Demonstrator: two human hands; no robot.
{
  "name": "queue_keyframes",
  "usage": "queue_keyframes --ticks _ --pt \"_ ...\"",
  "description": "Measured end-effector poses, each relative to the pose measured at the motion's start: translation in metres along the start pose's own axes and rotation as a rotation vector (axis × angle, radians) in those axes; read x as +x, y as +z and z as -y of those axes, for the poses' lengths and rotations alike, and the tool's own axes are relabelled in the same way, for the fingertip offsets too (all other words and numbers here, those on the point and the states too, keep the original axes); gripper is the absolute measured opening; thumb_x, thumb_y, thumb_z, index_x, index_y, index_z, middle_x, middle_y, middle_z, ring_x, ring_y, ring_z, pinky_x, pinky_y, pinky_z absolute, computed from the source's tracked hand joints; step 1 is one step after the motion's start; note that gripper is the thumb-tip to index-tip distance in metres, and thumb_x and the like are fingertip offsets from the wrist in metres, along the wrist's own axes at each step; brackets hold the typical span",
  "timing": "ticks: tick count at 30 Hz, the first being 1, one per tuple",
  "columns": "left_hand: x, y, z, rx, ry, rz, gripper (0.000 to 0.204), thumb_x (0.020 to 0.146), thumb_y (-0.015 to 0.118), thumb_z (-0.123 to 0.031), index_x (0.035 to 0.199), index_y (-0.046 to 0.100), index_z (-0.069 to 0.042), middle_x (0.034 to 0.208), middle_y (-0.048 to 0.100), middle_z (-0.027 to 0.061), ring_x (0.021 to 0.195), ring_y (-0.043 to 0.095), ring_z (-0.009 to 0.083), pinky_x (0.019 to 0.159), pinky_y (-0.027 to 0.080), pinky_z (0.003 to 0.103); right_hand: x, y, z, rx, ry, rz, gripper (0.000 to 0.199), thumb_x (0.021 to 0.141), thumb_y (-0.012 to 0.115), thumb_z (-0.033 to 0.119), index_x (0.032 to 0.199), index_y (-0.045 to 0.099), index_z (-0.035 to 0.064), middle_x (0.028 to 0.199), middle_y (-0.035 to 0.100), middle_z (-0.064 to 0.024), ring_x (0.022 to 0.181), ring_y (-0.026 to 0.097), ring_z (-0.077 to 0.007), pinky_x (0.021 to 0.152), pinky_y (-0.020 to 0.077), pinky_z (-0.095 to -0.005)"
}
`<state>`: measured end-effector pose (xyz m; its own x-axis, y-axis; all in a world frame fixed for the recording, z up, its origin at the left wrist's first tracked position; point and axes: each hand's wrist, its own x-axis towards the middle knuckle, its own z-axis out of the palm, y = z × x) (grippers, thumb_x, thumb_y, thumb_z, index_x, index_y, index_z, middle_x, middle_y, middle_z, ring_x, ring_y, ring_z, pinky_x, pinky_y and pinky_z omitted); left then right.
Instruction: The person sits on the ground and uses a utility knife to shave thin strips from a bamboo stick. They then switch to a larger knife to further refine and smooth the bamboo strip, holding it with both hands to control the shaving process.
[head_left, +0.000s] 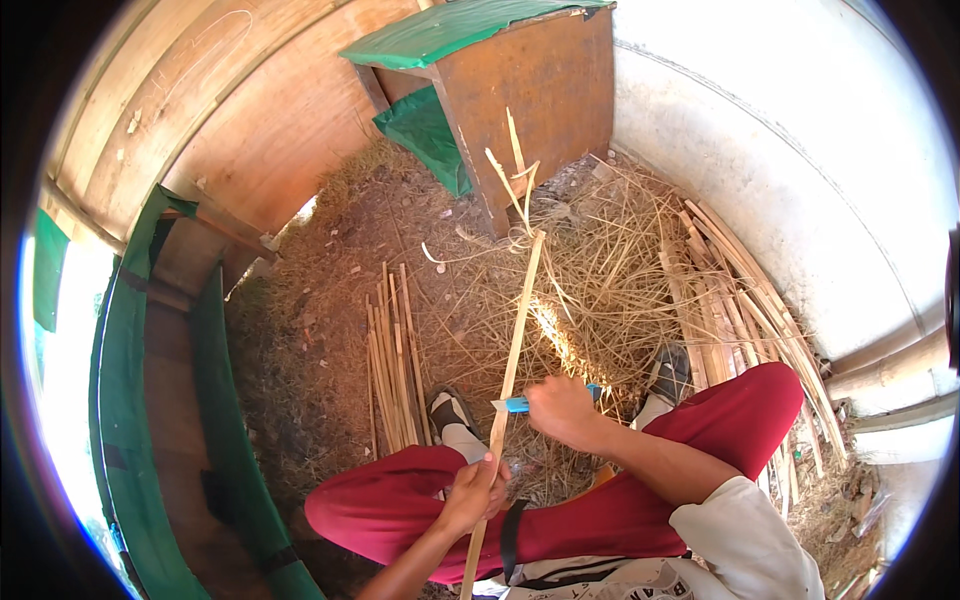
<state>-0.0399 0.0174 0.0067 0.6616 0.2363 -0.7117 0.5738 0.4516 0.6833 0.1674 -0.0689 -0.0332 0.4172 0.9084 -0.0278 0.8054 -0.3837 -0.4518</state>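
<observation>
Where the left rim of my view bends, I've got brown boards with smooth green sheeting [118,430] over the edges. Next over, a loose bundle of thin, straight sticks [392,370] lies on rough bare dirt [330,300]. Then my left hand [475,492], fingers wrapped snugly around a strip [517,335], pale, flat and narrow, wood or bamboo, can't tell which. It's right between the knees, long axis running away from me, far end tipped slightly right, near end going out the bottom of frame. Thin curls [522,185] stand off the far end, overlapping a wooden cabinet [535,95] that blocks the floor behind; can't tell if they touch it. My right hand [563,408] has a closed fist around a blue-handled knife [517,405], blade against the strip's side as far as I can see. Right of that it's a scratchy, tangled heap of shavings [620,270], then a stack of long split slats [735,310], partly hidden by the red-trousered right knee [750,415], with a pale wall [780,130] beyond.
</observation>
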Motion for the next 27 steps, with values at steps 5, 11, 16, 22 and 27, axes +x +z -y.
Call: queue_keyframes --ticks 5,11,16,22,27 --pt "0.007 0.020 0.007 0.148 -0.025 -0.175 0.048 0.105 0.037 -0.049 0.085 0.048 -0.007 0.058 0.036 -0.0025 0.042 0.035 0.0095 0.039 0.030 0.027 0.009 0.020 -0.011 -0.037 0.062 -0.029 0.014 0.078 0.061 0.013 0.075 0.070 0.0038 0.072 0.068 -0.0161 0.068 0.070 -0.0324 0.058 0.0547 -0.0449" --pt "-0.005 0.024 0.011 0.325 0.023 -0.176 0.044 0.106 0.037 -0.040 0.080 0.048 -0.006 0.058 0.040 -0.0028 0.048 0.040 0.0097 0.046 0.035 0.027 0.025 0.035 -0.039 -0.087 0.157 -0.170 0.016 0.080 0.061 0.013 0.068 0.067 0.0036 0.068 0.066 -0.0157 0.061 0.068 -0.0314 0.053 0.0540 -0.0418" --pt "-0.051 0.032 0.046 0.241 -0.044 -0.090 0.041 0.106 0.040 -0.034 0.079 0.051 -0.005 0.059 0.044 -0.0021 0.051 0.043 0.0079 0.049 0.038 0.028 0.051 0.037 -0.118 -0.091 0.453 -0.115 0.020 0.089 0.057 0.014 0.084 0.072 0.0025 0.080 0.070 -0.0157 0.074 0.072 -0.0322 0.066 0.0577 -0.0429" --pt "-0.074 0.014 0.066 0.294 -0.094 -0.126 0.038 0.106 0.040 -0.034 0.080 0.050 -0.009 0.063 0.040 -0.0056 0.051 0.038 0.0043 0.046 0.032 0.023 0.061 0.033 -0.135 -0.114 0.529 -0.054 0.020 0.088 0.057 0.013 0.087 0.073 0.0020 0.086 0.071 -0.0175 0.078 0.072 -0.0328 0.070 0.0579 -0.0432" --pt "-0.068 0.000 0.079 0.519 0.129 -0.131 0.037 0.106 0.040 -0.038 0.087 0.053 -0.009 0.063 0.040 -0.0070 0.050 0.039 0.0048 0.045 0.032 0.023 0.063 0.055 -0.166 -0.118 0.452 0.084 0.014 0.080 0.064 0.011 0.080 0.069 -0.0017 0.079 0.068 -0.0173 0.070 0.069 -0.0296 0.063 0.0555 -0.0431"
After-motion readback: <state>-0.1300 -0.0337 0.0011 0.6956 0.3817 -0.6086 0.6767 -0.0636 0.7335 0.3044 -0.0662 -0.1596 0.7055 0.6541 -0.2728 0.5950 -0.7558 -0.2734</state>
